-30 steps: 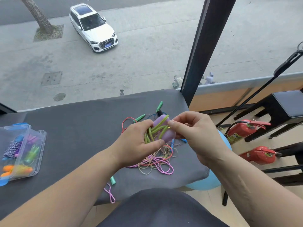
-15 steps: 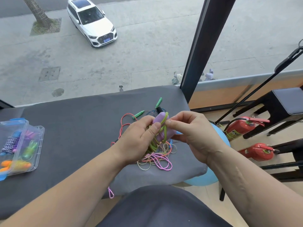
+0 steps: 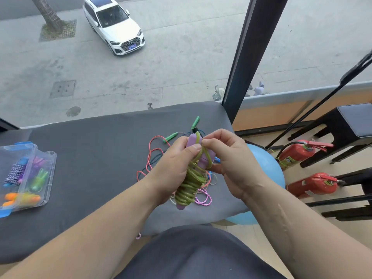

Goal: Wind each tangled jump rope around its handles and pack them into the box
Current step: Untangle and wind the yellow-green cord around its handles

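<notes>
Yellow-green jump rope point(image 3: 188, 185) sits coiled in tight turns around its purple handles point(image 3: 192, 140), held above the near edge of the grey-covered table point(image 3: 90, 158). The left hand point(image 3: 171, 168) grips the bundle, thumb pressed on the cord. The right hand point(image 3: 231, 164) pinches the last loop near the top. The cord looks light, smooth and springy, likely to unwind if released, so it is best held across the coils. The fingers hide whether the free end is tucked in. Beyond lies a tangle of ropes point(image 3: 153, 158) with green handles point(image 3: 170, 136); their number is unclear. Far left, the clear box point(image 3: 50, 188), partly cut off by the frame edge, holds wound ropes.
</notes>
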{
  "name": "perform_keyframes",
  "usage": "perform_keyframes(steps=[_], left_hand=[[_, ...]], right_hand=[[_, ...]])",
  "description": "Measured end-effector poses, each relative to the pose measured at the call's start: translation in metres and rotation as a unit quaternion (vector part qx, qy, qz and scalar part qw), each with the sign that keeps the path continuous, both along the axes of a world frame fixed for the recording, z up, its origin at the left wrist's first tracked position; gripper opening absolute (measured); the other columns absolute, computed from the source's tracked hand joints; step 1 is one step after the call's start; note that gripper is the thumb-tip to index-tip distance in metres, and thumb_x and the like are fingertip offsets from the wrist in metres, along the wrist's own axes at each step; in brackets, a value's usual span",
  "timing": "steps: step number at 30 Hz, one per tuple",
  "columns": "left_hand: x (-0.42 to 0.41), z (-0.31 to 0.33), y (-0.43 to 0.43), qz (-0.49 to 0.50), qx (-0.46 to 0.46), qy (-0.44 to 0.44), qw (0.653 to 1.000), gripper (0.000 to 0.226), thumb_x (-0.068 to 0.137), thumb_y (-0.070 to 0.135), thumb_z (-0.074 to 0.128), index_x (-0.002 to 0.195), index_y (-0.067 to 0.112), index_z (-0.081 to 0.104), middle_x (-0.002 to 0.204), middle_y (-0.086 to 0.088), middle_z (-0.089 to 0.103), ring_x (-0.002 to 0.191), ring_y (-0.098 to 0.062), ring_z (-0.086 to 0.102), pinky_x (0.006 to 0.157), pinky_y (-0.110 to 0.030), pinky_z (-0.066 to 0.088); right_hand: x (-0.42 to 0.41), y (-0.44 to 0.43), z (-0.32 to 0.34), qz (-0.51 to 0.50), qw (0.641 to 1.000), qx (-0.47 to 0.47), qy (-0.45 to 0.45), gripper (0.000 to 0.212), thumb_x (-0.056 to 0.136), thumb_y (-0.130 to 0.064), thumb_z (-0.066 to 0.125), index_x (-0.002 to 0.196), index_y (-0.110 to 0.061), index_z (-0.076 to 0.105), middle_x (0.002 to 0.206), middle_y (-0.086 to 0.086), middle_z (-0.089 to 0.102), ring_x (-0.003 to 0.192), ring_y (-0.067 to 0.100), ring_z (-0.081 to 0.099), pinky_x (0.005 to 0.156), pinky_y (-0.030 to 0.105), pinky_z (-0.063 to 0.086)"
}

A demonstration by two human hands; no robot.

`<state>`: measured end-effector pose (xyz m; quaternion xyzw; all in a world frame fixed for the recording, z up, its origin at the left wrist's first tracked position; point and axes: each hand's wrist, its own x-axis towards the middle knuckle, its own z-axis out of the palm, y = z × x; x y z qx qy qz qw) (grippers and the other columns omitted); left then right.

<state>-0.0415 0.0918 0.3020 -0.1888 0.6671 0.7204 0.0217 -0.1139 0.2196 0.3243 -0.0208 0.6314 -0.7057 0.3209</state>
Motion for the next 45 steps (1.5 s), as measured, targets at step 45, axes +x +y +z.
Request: perform_keyframes(steps=[45], left_hand=[[0.008,-0.011,0.01,0.12,-0.007,-0.059,0.991,0.033,0.103,0.04,0.053,0.107,0.008,0.06,0.092,-0.004,0.069,0.08,-0.014,0.065,0.071,-0.029,0.051]], right_hand=[[-0.017,0.002,-0.036,0.099,0.994,0.002,0.036,0.014,0.088,-0.006,0.072,0.101,-0.009,0.066,0.081,0.003,0.069,0.077,0.017,0.067,0.079,0.04,0.058]])
